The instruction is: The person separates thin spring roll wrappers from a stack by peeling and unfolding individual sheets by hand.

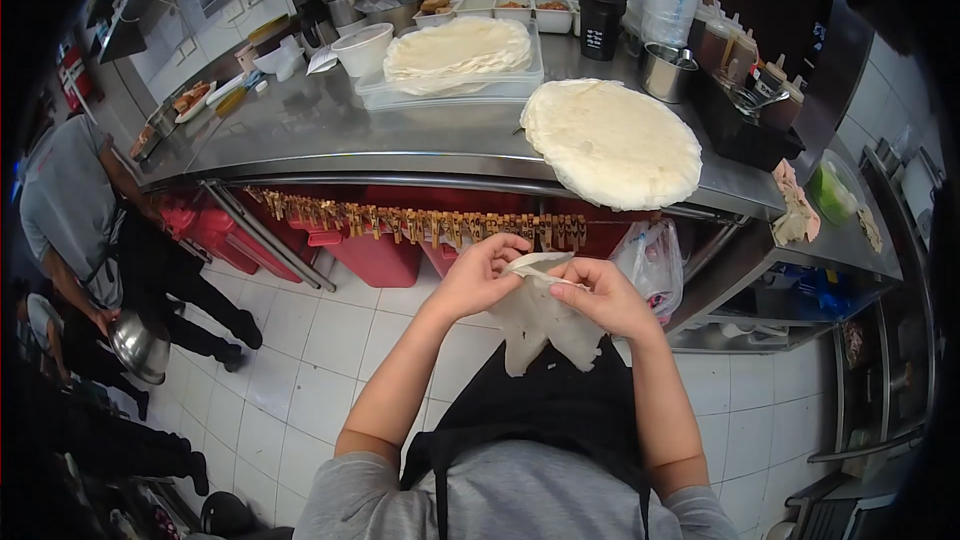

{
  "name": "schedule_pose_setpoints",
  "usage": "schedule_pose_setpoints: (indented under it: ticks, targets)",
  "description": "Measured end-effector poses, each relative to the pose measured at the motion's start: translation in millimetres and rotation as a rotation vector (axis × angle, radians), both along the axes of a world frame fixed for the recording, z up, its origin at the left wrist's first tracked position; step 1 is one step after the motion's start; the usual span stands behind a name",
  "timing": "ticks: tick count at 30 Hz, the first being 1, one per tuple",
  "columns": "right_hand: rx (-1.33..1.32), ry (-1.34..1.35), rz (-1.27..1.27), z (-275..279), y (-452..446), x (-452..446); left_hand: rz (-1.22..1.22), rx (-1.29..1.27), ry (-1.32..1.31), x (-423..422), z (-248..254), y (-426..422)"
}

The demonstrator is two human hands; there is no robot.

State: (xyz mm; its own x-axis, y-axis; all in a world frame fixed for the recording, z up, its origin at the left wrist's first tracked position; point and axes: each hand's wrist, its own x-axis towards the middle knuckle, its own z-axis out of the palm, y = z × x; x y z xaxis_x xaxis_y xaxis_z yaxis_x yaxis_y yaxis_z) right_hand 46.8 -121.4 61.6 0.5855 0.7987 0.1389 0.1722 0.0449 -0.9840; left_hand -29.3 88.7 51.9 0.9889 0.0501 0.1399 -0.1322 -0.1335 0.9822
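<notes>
In front of my black apron, my left hand (487,272) pinches the upper edge of a thin off-white sheet (545,325). My right hand (603,293) grips the same edge a little to the right. The sheet hangs down in two pointed flaps with ragged edges; whether it is dough or cloth I cannot tell. Beyond my hands, a stack of round thin flatbreads (612,143) lies on the steel counter (420,140), jutting past its front edge. A second stack of flatbreads (458,52) rests on a clear plastic container (455,90) farther back.
Wooden clothespins (420,220) hang in a row under the counter edge, above red bins (375,258). Sauce bottles (740,55), a metal cup (668,72) and a black tumbler (602,20) stand at the back right. At left, a person (85,200) holds a metal bowl (140,345).
</notes>
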Motion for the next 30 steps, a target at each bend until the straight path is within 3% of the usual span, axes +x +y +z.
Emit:
schedule_pose_setpoints:
  ticks: [5,8,11,14,17,18,20,22,23,30]
  targets:
    - [0.013,0.024,-0.062,-7.2,-1.9,1.4,0.131,0.481,0.026,1.8,9.5,-6.3]
    - [-0.191,-0.328,-0.188,-17.6,12.4,-14.4,0.239,0.514,-0.045,4.1,3.8,-13.3]
    - [-0.329,-0.316,-0.289,-23.0,23.9,-13.5,0.245,0.575,0.096,3.5,11.4,-7.7]
    - [-0.305,-0.316,-0.286,4.1,20.6,-4.0,0.160,0.339,0.207,1.5,15.0,17.8]
    - [-0.302,-0.333,-0.203,47.7,17.9,-5.4,0.081,-0.149,0.213,1.0,0.2,21.8]
    - [-0.344,-0.379,-0.214,34.3,20.1,0.5,0.076,-0.278,0.232,2.5,-9.0,22.9]
    - [-0.416,-0.497,-0.233,-15.9,33.2,28.2,0.166,-0.006,0.255,7.1,-62.3,27.7]
    - [-0.538,-0.497,-0.169,-38.9,35.4,28.1,0.170,0.066,0.334,-0.7,-70.1,19.3]
    - [-0.551,-0.452,-0.155,-41.0,35.4,28.5,0.169,-0.038,0.347,-3.6,-70.4,15.0]
    - [-0.427,-0.364,-0.177,-38.5,39.4,10.9,0.165,-0.024,0.161,2.0,-66.5,2.1]
